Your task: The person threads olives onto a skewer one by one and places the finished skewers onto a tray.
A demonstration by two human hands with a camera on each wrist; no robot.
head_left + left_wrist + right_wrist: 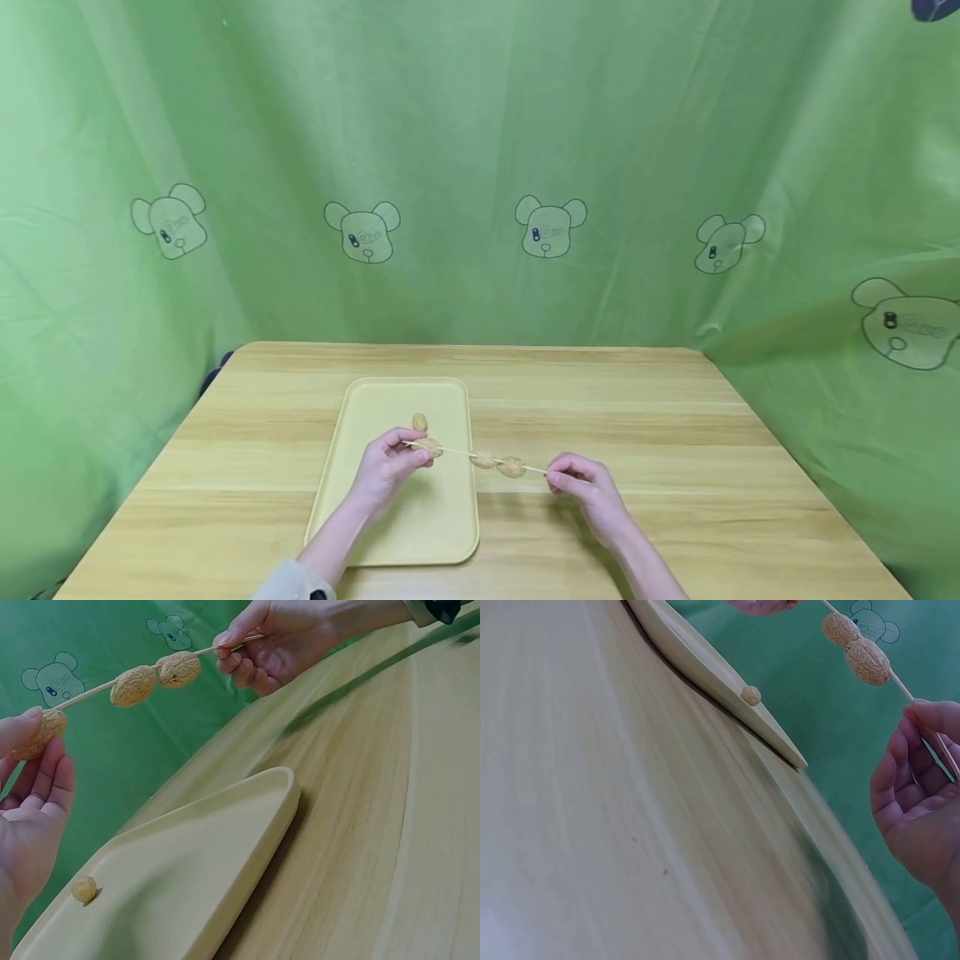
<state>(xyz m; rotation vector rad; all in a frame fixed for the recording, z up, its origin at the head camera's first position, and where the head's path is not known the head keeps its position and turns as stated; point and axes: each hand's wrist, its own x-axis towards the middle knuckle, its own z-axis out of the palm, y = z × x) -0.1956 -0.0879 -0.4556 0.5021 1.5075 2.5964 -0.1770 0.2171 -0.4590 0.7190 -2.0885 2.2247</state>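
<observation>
Two bare hands stretch a slim skewer [456,452] above a wooden bench [750,517], its left end over a pale yellow tray [442,533], its right end beyond the tray's right rim. We see the left hand [386,468] with its fingers pinching a brown, wrinkled end piece [431,447] at the skewer's left tip, while the right hand [588,492] has thumb and fingers gripping the bare skewer near its other end. Between them, a left middle piece [483,460] and a right middle piece [512,467] sit threaded side by side, touching or nearly so; a loose piece [420,422] lies on the far part of the tray, just beyond the left hand. The tip seems to show past the end piece, though we cannot tell how squarely it runs through.

We judge the step in hand to be working that end piece along the skewer. To do it well, we would pinch it lightly by its sides so the crust does not crack, twist it a little while easing it right, and hold the skewer firm and in line. We would also guard the left fingers against the tip.
</observation>
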